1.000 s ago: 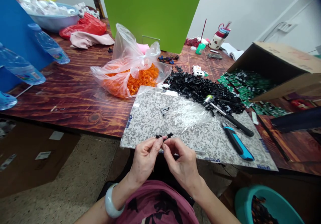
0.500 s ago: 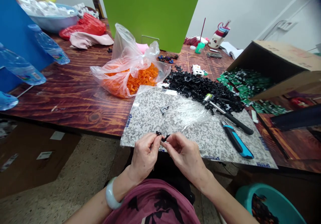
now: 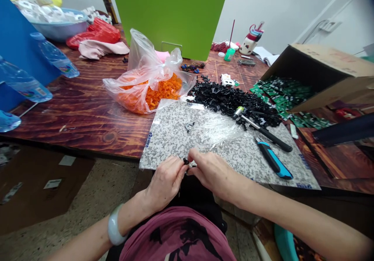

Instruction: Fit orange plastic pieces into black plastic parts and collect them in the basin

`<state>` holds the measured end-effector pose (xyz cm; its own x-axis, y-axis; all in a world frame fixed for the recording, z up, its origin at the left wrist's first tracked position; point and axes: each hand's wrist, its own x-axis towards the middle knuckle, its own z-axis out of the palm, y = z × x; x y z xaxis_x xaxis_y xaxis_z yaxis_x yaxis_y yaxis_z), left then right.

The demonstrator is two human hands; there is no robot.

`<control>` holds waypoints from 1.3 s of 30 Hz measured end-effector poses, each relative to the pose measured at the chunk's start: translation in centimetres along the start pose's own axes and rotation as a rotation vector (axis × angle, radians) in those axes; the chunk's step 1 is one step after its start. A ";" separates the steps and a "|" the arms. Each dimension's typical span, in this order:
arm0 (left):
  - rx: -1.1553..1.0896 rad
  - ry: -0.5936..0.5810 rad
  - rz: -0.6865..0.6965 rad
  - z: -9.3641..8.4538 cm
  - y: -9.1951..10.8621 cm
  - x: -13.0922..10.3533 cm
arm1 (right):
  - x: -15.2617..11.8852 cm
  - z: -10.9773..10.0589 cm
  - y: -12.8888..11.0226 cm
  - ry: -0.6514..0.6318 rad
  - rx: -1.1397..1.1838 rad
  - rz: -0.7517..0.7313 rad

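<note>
Low in the frame's centre, both hands meet over the near edge of the speckled mat (image 3: pixel 233 156) — a fitting-together step, by the look of it. The left hand (image 3: pixel 165 183) and right hand (image 3: pixel 213 171) pinch one small black part (image 3: pixel 186 161), fingertips nearly closed. Next calls for steady, aligned pressure.

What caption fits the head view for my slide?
Left hand and right hand pinch a small black part together at the speckled mat's near edge.

Glossy wood-grain table (image 3: pixel 87 113), speckled stone-look board (image 3: pixel 172 136), crinkly clear plastic bag (image 3: pixel 146 70).
</note>
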<state>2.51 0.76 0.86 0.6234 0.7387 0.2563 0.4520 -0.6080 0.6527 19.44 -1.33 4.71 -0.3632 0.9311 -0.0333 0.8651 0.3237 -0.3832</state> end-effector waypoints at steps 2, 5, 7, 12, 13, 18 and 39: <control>-0.040 -0.046 -0.036 -0.5 -0.1 -0.1 | 0.3 -0.1 0.2 -0.030 -0.029 -0.052; -0.133 -0.137 -0.114 -1.4 -0.1 -0.2 | 0.4 -0.1 0.5 -0.058 0.027 -0.100; -0.214 -0.205 -0.171 -1.9 -0.1 -0.3 | 0.0 -0.1 0.7 -0.054 0.110 -0.103; -0.432 -0.223 -0.294 -2.1 -0.6 -0.7 | -1.6 0.8 0.5 0.136 0.228 -0.101; -0.470 -0.208 -0.309 -1.9 -0.6 -0.8 | -2.0 1.3 0.4 0.194 0.235 -0.102; -0.577 -0.124 -0.365 -1.3 -0.4 -1.0 | -3.1 3.6 -0.3 0.438 0.281 -0.045; -0.482 -0.104 -0.272 -0.4 -0.5 -1.5 | -2.3 2.6 -0.7 0.147 0.710 0.195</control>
<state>1.07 0.12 0.44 0.5963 0.8025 -0.0222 0.2775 -0.1801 0.9437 18.78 -4.13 2.62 -0.1333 0.9894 -0.0570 0.4598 0.0108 -0.8879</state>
